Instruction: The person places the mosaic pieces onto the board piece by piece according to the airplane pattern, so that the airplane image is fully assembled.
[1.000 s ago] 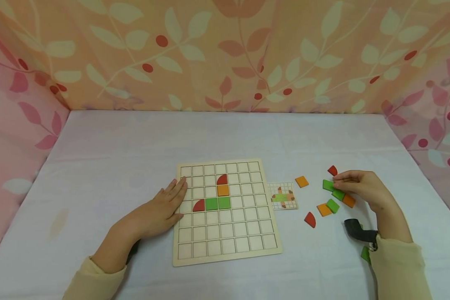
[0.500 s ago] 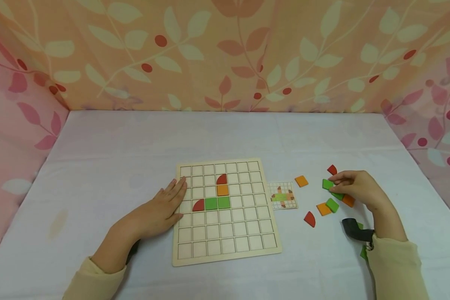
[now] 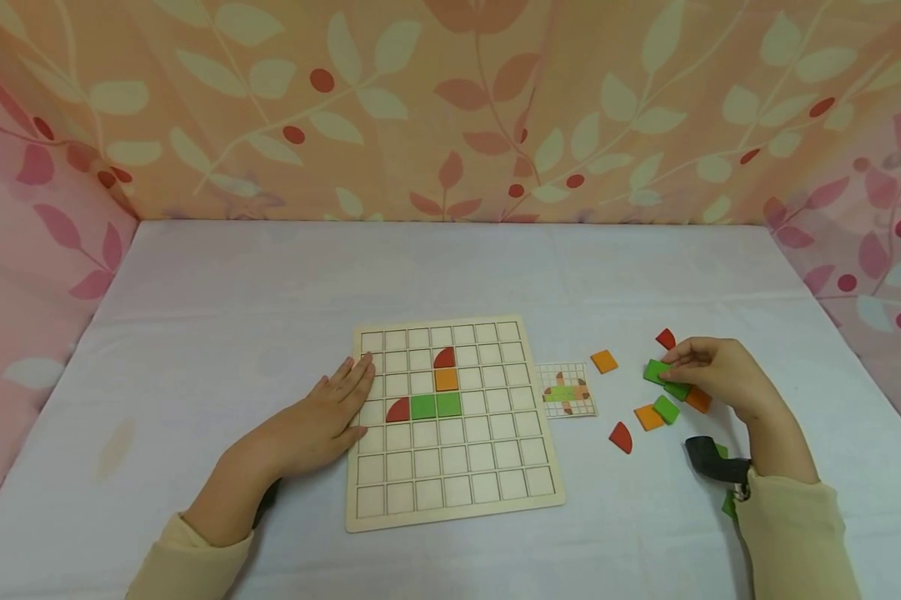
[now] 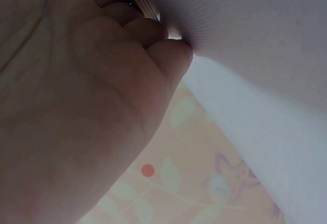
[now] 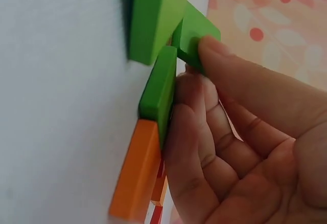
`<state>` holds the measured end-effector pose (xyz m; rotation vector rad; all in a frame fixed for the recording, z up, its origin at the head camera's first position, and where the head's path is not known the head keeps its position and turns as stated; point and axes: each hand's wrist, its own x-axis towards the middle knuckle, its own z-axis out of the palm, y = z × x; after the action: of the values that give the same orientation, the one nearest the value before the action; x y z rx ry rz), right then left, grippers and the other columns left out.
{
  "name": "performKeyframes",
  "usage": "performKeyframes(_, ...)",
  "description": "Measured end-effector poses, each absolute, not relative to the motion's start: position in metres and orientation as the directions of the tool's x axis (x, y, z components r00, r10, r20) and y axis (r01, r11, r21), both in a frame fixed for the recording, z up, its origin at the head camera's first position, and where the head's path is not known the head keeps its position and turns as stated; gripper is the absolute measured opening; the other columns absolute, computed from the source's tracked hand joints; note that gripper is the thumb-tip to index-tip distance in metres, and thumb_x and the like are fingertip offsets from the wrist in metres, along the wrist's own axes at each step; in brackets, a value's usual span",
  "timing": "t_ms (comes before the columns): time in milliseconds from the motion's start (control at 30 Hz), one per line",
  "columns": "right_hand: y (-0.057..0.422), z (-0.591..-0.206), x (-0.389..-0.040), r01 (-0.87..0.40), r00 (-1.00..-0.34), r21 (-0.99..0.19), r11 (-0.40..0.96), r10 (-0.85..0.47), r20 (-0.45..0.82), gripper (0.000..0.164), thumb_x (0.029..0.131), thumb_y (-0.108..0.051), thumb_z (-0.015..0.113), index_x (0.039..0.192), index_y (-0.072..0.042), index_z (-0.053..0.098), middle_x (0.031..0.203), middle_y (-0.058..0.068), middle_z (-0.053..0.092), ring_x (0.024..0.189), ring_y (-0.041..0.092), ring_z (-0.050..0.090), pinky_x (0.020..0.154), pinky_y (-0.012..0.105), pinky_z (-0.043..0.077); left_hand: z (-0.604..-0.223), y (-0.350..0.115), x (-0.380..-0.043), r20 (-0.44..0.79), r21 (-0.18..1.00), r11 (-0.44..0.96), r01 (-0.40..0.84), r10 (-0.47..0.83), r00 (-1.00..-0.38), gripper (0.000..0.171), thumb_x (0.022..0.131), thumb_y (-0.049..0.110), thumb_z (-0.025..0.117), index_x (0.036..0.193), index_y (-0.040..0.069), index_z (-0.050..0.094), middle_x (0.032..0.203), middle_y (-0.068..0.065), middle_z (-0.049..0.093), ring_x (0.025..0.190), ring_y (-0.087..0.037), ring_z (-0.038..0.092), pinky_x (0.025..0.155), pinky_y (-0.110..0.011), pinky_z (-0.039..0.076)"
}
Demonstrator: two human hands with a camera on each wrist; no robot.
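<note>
My left hand [image 3: 322,421] lies with straight fingers over the left edge of a wooden grid board [image 3: 450,492]; in the left wrist view its fingertips are at the board's edge. Five-piece pattern aside, the board carries red quarter-circles [image 3: 398,409], an orange square [image 3: 446,380] and green squares [image 3: 423,407]. At the right, my right hand [image 3: 728,375] pinches a green square tile [image 5: 196,34] between thumb and fingers, one edge tilted up. Just beneath its fingers lie another green tile [image 5: 159,83] and an orange tile [image 5: 134,170].
A small pattern card [image 3: 568,408] adjoins the board's right side. Loose tiles are scattered around the right hand: an orange square [image 3: 603,361], a red quarter-circle [image 3: 621,437], and an overlapping orange tile [image 3: 648,418] and green tile [image 3: 667,409]. A black wrist camera [image 3: 708,458] hangs under the right wrist.
The right hand has shifted slightly left onto the green tile and now pinches it, tilting it. The left hand and the board have stayed in place.
</note>
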<state>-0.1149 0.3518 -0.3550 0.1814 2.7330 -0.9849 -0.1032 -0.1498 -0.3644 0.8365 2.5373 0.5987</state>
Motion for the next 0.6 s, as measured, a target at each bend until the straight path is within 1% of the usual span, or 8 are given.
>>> performKeyframes(100, 0.3535, -0.355, -0.1147, 0.187, -0.968, -0.637, 0.748, 0.03, -0.249, 0.034, 0.087, -0.021, 0.07, 0.107, 0.006, 0.061, 0.086, 0.003, 0.065, 0.073, 0.01, 0.057, 0.066, 0.018, 0.047, -0.3644, -0.1498, -0.1033, -0.236, 0.506, 0.729, 0.46, 0.631, -0.739, 0.068, 0.098, 0.019, 0.049, 0.149, -0.003, 0.01, 0.157, -0.015, 0.0, 0.142, -0.035, 0.0, 0.11, -0.057, 0.012)
performKeyframes(333, 0.3532, -0.3515, -0.1144, 0.175, -0.972, -0.705, 0.687, 0.007, -0.235, 0.036, 0.088, -0.018, 0.069, 0.109, 0.01, 0.059, 0.081, -0.009, 0.067, 0.073, 0.006, 0.058, 0.066, 0.016, 0.047, -0.3644, -0.1496, -0.1039, -0.238, 0.504, 0.729, 0.463, 0.633, -0.737, 0.068, 0.098, 0.019, 0.049, 0.149, -0.004, 0.011, 0.157, -0.016, 0.0, 0.142, -0.035, 0.0, 0.11, -0.058, 0.013)
performKeyframes(600, 0.347, -0.348, -0.1145, 0.195, -0.969, -0.721, 0.665, 0.015, -0.248, 0.038, 0.088, -0.022, 0.069, 0.109, 0.008, 0.059, 0.083, -0.013, 0.066, 0.074, 0.008, 0.057, 0.066, 0.019, 0.047, -0.3637, -0.1495, -0.1034, -0.236, 0.51, 0.727, 0.459, 0.632, -0.739, 0.068, 0.098, 0.018, 0.049, 0.149, -0.003, 0.011, 0.157, -0.015, 0.0, 0.142, -0.035, 0.0, 0.11, -0.057, 0.012)
